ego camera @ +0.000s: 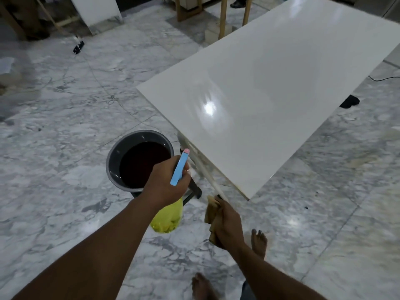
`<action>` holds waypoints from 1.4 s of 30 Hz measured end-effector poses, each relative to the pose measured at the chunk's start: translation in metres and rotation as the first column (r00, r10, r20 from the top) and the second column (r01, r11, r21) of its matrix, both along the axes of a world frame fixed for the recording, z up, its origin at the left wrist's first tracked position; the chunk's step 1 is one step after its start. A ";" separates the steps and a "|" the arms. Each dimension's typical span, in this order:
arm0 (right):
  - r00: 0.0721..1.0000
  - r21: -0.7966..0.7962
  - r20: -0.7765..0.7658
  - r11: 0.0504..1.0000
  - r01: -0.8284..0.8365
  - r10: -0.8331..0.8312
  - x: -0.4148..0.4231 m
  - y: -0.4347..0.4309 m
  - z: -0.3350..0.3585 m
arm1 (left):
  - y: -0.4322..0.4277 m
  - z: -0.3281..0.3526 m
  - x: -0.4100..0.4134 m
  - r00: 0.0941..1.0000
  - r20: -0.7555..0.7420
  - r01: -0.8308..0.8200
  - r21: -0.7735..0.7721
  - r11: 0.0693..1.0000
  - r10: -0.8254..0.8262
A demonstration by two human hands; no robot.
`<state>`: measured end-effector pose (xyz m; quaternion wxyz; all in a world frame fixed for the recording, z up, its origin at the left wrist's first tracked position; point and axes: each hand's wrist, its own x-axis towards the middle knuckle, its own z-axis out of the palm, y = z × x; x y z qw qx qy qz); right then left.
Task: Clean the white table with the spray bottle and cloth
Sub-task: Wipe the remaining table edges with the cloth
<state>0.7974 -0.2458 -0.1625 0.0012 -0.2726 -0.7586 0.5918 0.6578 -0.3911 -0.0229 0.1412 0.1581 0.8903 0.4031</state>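
The white table [281, 83] fills the upper right, its glossy top bare and its near corner just ahead of my hands. My left hand [166, 182] grips the spray bottle [167, 217], which has a yellow body and a blue trigger head with a pink tip pointing toward the table's near edge. My right hand [227, 226] holds a crumpled tan cloth [213, 210] below the table's near corner, close to the table leg.
A grey bucket [114, 161] of dark liquid stands on the marble floor just left of the table corner. My bare feet [258, 242] are below. Wooden chair legs [223, 16] stand beyond the table, thin cables [104, 87] cross the floor at left, and a black item [349, 101] lies at right.
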 end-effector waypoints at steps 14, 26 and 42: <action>0.832 -0.891 0.252 0.218 0.399 -0.494 -0.016 0.135 0.098 | 0.067 0.033 0.026 0.956 0.103 0.285 -0.103 0.953 -0.275; 0.853 -0.907 0.200 0.239 0.347 -0.481 -0.055 0.313 0.148 | 0.260 0.059 0.009 0.828 0.238 0.556 -0.242 0.795 -0.507; 0.749 -0.884 0.157 0.246 0.396 -0.644 -0.132 0.635 0.176 | 0.599 0.085 -0.088 0.811 0.132 0.585 -0.240 0.775 -0.570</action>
